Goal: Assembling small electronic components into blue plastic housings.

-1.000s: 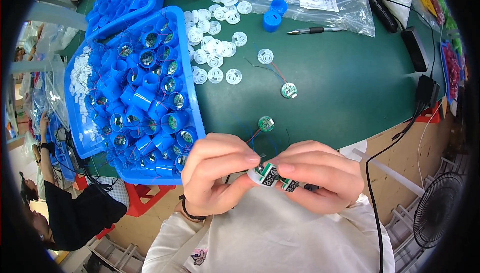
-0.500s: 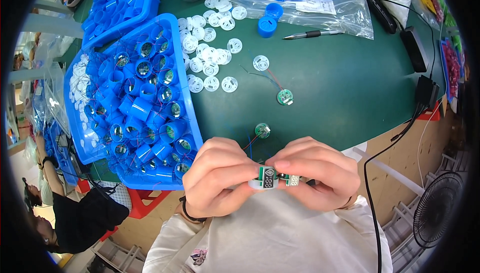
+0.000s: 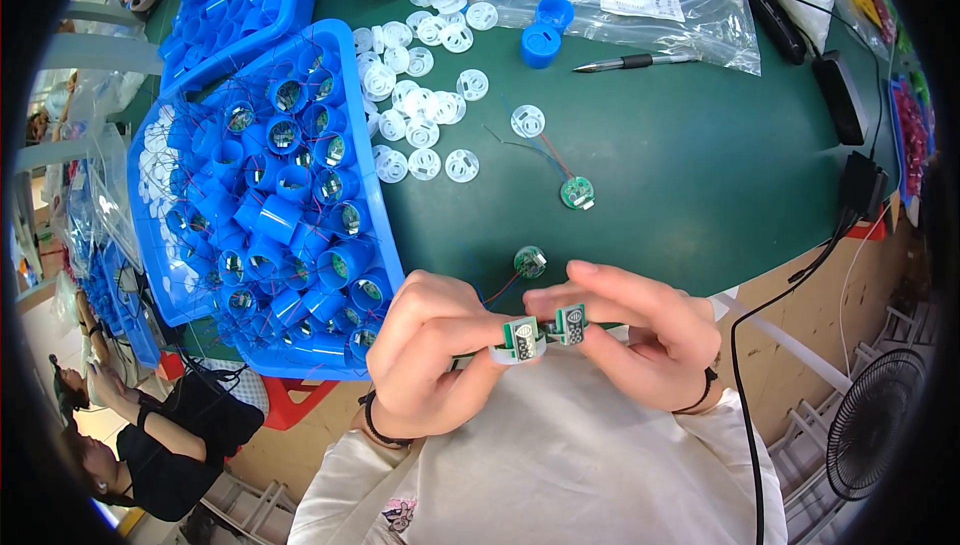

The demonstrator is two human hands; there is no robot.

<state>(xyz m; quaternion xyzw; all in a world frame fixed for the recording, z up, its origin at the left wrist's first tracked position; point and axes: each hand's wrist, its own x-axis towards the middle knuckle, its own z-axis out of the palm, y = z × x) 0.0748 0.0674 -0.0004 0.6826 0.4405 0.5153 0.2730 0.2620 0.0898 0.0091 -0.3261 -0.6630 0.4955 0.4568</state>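
Note:
Between the thumb and fingers of my left hand (image 3: 432,357) is a white plastic disc (image 3: 508,355) with a small green circuit board (image 3: 519,339) standing on it. My right hand (image 3: 645,337) is close beside it, thumb and fingertips around a second small circuit board (image 3: 570,325) with a dark face. The two boards are very near each other; whether they are joined is too small to tell. Just beyond my fingers, a round green circuit board (image 3: 530,262) with a red wire lies on the table. Another round board (image 3: 577,193) sits farther off, wired to a white disc (image 3: 528,121).
A blue tray (image 3: 393,235) of blue cups with wired boards stands at left, another blue tray (image 3: 300,20) behind. Loose white discs (image 3: 423,132) lie beside them. A pen (image 3: 635,62), blue caps (image 3: 540,45), a plastic bag (image 3: 715,30) and black adapters (image 3: 858,185) are farther back. A co-worker (image 3: 165,455) sits at left.
My right fingers have lifted and spread somewhat. The right-hand board has turned, showing its dark face, and the left-hand board has tilted and shifted slightly left.

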